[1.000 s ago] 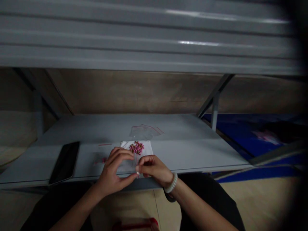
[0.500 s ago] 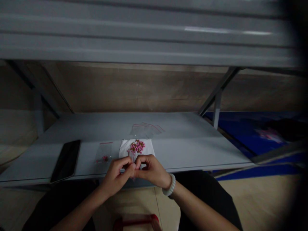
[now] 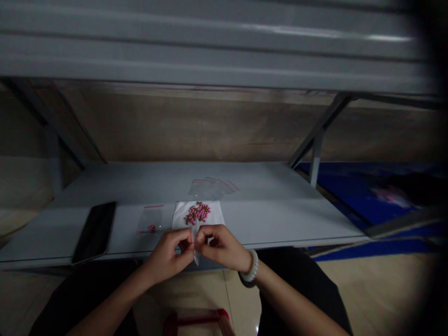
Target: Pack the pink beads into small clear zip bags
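My left hand (image 3: 171,254) and my right hand (image 3: 219,246) meet at the front edge of a grey shelf (image 3: 266,212). Both pinch a small clear zip bag (image 3: 195,247) between their fingertips, and it hangs down between them. Just beyond the hands lies a white sheet (image 3: 214,212) with a heap of pink beads (image 3: 198,212) on it. My right wrist wears a white bead bracelet (image 3: 251,268).
A filled small zip bag with pink beads (image 3: 151,223) lies left of the sheet. A dark phone (image 3: 95,231) rests further left. Several empty clear zip bags (image 3: 213,186) lie behind the beads. A slanted metal brace (image 3: 317,135) stands at the right. Blue material (image 3: 350,191) lies beyond it.
The hands have drawn closer together and pulled toward the shelf's front edge, now holding the little bag upright between them. The filled bag on the left has come into view.
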Motion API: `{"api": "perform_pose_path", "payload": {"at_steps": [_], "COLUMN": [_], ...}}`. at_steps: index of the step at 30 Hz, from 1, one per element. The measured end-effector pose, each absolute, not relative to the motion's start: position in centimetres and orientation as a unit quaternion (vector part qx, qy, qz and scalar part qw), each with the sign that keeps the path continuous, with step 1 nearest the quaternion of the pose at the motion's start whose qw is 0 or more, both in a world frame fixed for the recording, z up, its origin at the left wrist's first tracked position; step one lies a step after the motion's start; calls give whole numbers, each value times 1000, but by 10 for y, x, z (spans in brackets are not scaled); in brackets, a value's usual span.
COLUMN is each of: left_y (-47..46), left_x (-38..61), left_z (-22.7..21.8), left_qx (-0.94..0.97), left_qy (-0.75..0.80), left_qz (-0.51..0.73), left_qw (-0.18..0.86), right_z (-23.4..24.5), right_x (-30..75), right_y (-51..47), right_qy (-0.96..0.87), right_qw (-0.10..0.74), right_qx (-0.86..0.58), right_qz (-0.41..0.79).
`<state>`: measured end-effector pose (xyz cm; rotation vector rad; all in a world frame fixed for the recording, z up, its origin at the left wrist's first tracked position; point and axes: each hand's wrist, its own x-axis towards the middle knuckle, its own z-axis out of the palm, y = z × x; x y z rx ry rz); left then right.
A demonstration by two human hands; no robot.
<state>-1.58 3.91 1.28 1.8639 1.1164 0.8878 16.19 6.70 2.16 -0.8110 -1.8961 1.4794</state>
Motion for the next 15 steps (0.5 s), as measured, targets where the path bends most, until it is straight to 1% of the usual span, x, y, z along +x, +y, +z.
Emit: {"api": "perform_pose_path", "payload": {"at_steps": [5, 8, 11, 13, 15], "left_y": [39, 41, 40, 38, 35], "left_x": [-15, -20, -24, -25, -25], "left_z": [8, 9, 13, 18, 23], "left_qx": [740, 732, 739, 753, 770], "left_qy": [473, 497, 493, 469, 444], "left_qz": [348, 349, 351, 358, 375], "left_qw": [328, 310, 297, 291, 264], "right_z": [19, 19, 21, 22, 22], "right_x": [158, 156, 156, 156, 156], "right_y": [62, 61, 62, 62, 63], "right_qy": [-772, -771, -765, -753, -735], "right_qw": [301, 321, 336, 340, 343], "right_qx": [-369, -407, -418, -419, -423], "right_qz": [421, 370, 358, 376, 404]}}
